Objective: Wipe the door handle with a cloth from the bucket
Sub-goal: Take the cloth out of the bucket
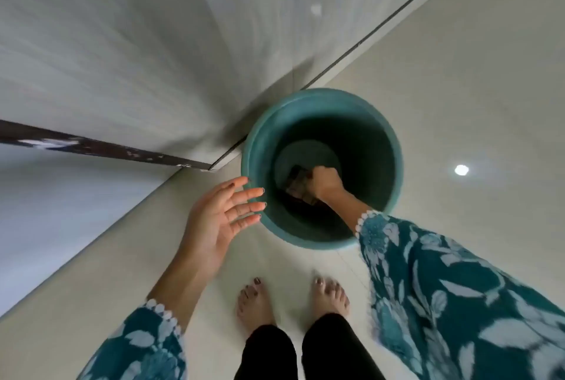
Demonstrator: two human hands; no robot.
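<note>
A teal bucket (379, 147) stands on the pale floor right in front of my feet. At its bottom lies a dark brown cloth (298, 185). My right hand (324, 182) reaches deep inside the bucket and is closed on the cloth. My left hand (218, 216) hovers open at the bucket's left rim, fingers spread, fingertips close to the rim. The door handle is not in view.
A grey-white door (137, 52) rises just behind and left of the bucket, its dark bottom edge (101, 147) ending near the bucket. A wall (46, 211) runs along the left. My bare feet (293, 297) stand on the tiled floor (458, 89), which stretches to the right.
</note>
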